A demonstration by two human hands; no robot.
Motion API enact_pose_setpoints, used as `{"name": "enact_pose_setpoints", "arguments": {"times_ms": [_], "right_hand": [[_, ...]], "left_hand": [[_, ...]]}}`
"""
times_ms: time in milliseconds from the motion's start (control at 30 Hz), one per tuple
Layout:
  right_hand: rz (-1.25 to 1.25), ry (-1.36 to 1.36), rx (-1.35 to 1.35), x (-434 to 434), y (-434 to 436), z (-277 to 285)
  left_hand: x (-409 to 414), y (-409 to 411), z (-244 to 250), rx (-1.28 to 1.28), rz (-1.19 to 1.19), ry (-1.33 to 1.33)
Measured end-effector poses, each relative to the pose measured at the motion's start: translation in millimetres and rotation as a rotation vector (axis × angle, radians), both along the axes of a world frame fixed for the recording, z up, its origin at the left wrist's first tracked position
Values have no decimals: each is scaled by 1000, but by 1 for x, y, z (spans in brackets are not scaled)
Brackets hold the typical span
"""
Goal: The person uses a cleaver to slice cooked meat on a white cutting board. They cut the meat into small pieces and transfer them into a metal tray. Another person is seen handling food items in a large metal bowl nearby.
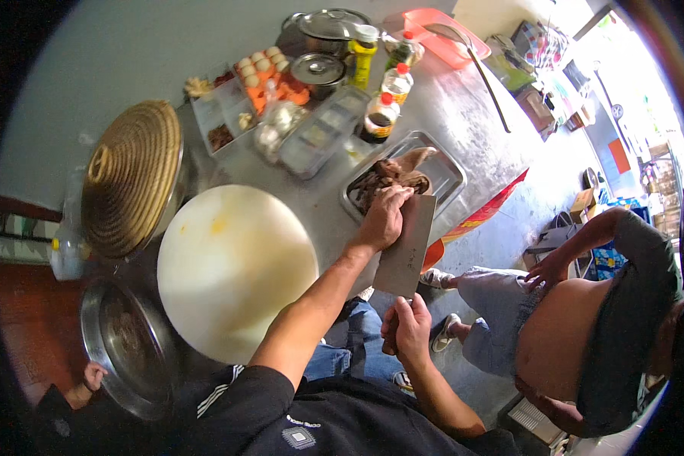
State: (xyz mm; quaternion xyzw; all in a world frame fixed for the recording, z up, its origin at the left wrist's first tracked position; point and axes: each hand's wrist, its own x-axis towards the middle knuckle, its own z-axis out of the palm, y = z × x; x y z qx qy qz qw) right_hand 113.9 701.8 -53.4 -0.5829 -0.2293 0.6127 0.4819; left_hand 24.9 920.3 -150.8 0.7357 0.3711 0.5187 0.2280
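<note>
My right hand grips the handle of a wide-bladed cleaver, its blade pointing away from me. At the blade's far end, the fingers of my left hand are bunched against the near side of some brown sliced meat. Whether those fingers pinch anything is hidden. The meat lies in a rectangular stainless steel tray, with a larger pale brown piece beside the slices. Left of my left forearm is a round white cutting board with small yellow stains.
Sauce bottles, a lidded plastic container, eggs and steel pots crowd the far side. A woven lid stands left. Another person's hand touches a metal basin. A person stands at right.
</note>
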Motion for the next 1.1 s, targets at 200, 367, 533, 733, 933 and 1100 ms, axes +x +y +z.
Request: {"name": "enact_pose_setpoints", "arguments": {"times_ms": [200,367,533,733,933,1100], "right_hand": [[19,0,-103,88,22,-1],[-13,44,-162,133,30,-2],[-72,72,-120,153,41,-12],[-66,58,-104,160,48,-12],[-44,43,-122,163,52,-9],[6,52,-78,160,66,-7]], "left_hand": [[13,44,17,-91,-85,157],[30,138,32,100,-395,673],[72,172,25,270,-683,1283],[75,177,38,242,-589,1219],[40,158,83,-190,-431,702],[0,131,88,-783,-251,54]]}}
